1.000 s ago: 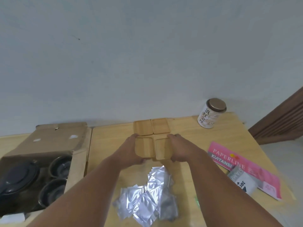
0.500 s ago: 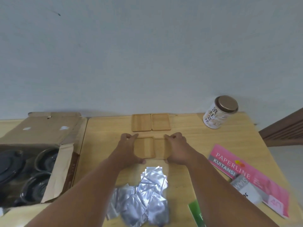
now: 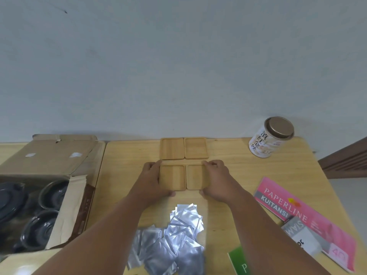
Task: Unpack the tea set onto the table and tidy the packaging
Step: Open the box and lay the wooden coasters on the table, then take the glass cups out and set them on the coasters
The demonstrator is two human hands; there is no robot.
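Four square wooden coasters lie on the wooden table (image 3: 238, 167). Two far coasters (image 3: 172, 148) (image 3: 196, 148) sit side by side near the wall. Two near coasters (image 3: 172, 178) (image 3: 196, 177) lie flat just in front of them. My left hand (image 3: 152, 180) cups the outer left edge of the near left coaster. My right hand (image 3: 215, 178) cups the outer right edge of the near right coaster. An open cardboard box (image 3: 49, 161) at the left holds dark bowls (image 3: 50, 192) and a dark lid (image 3: 8, 199).
A heap of several silver foil sachets (image 3: 174, 239) lies in front of my hands. A white tea tin (image 3: 271, 136) with a bronze lid stands at the back right. A pink receipt book (image 3: 305, 221), a grey packet (image 3: 301, 237) and a green packet (image 3: 239, 261) lie right.
My hands have slid the two near coasters slightly and squared them together on the table. The camera has tilted, so the table sits lower in view.
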